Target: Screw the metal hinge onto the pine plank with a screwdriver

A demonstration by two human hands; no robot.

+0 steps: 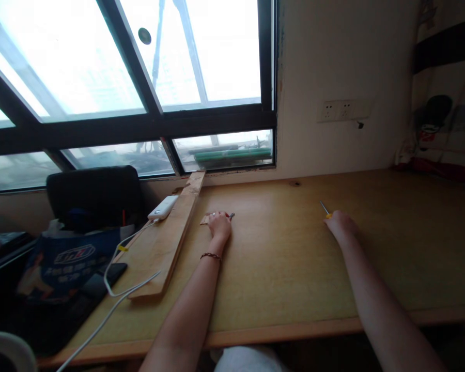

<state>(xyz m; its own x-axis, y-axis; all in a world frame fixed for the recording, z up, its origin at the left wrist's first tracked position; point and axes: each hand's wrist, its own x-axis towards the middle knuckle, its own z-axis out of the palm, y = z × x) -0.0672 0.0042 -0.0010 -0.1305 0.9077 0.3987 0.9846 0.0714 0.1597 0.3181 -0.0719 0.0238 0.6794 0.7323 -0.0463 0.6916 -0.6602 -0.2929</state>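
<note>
My left hand [219,225] rests on the wooden desk [294,268], its fingers curled over a small wooden piece [204,220] with a red-and-metal tool tip [230,215] showing beside it. A beaded bracelet [210,255] circles that wrist. My right hand [340,224] lies farther right on the desk, closed around a small screwdriver [325,209] with a yellow handle and a metal shaft pointing away from me.
A long wooden plank [170,243] lies on the desk's left part, with a white power bank [163,207] and its white cable [120,289] on it. A dark phone [114,272], a blue bag [67,263] and a black chair [95,194] are at left. Wall sockets [337,110] sit above the desk.
</note>
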